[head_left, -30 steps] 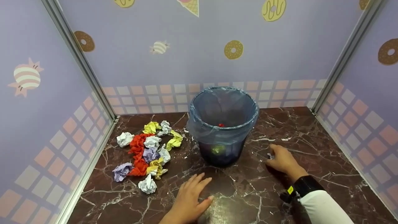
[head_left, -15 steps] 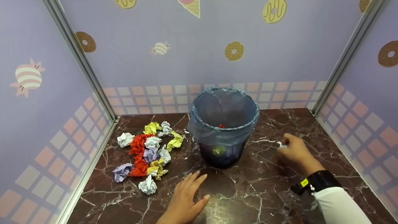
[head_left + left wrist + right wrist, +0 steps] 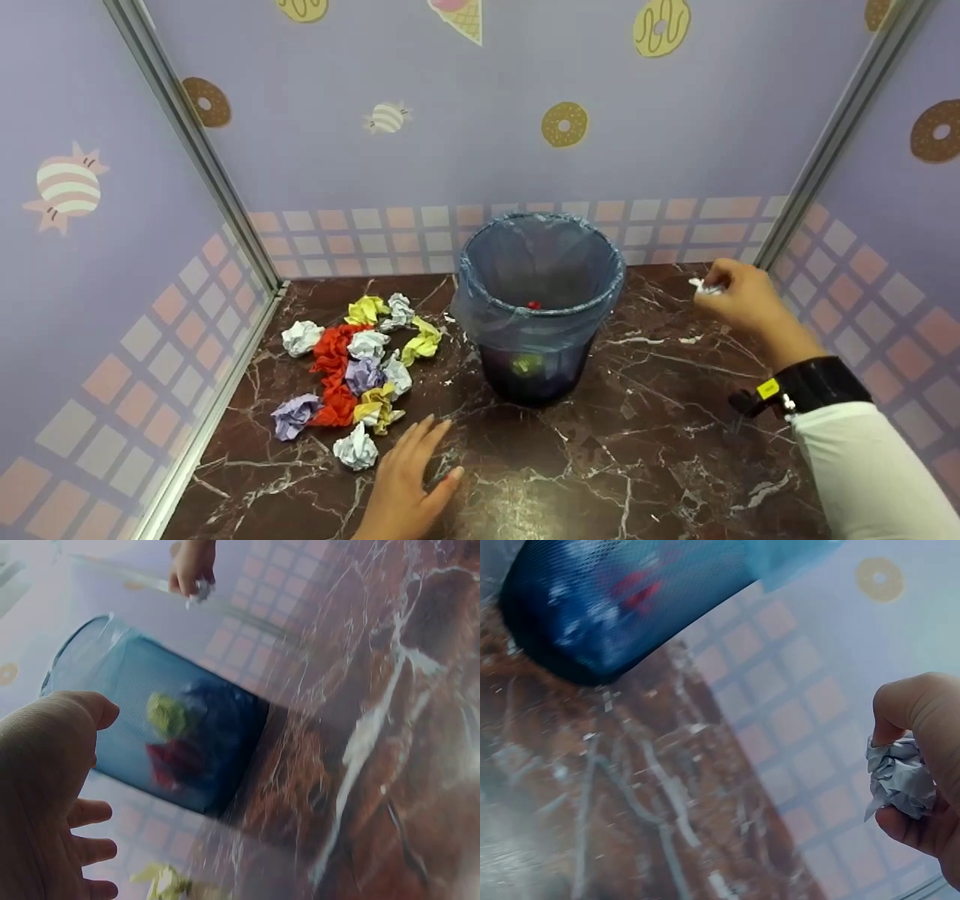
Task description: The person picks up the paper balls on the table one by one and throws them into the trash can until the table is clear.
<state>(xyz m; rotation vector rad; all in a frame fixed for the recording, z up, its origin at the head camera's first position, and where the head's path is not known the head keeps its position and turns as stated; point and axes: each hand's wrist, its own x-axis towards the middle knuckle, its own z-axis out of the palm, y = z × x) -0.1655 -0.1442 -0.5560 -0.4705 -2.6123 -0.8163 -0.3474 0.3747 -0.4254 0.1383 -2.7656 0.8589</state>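
Observation:
My right hand pinches a white crumpled paper ball between thumb and fingers, raised to the right of the mesh trash bin. A translucent blue bag lines the bin and folds over its rim; red and yellow-green paper shows inside through the mesh. My left hand has its fingers spread and holds nothing, low in front of the bin. Just left of its fingertips lies a white paper ball. Beyond that is a pile of crumpled paper, with red paper, a purple ball and a yellow piece.
The dark marbled tabletop is walled on three sides by lilac panels printed with sweets. Metal strips run down the back corners. Small white paper scraps lie scattered on the table around the bin.
My right hand has risen from the table, moving right and away from me with the white paper ball. My left hand has shifted left toward the paper pile. The bin has stayed put.

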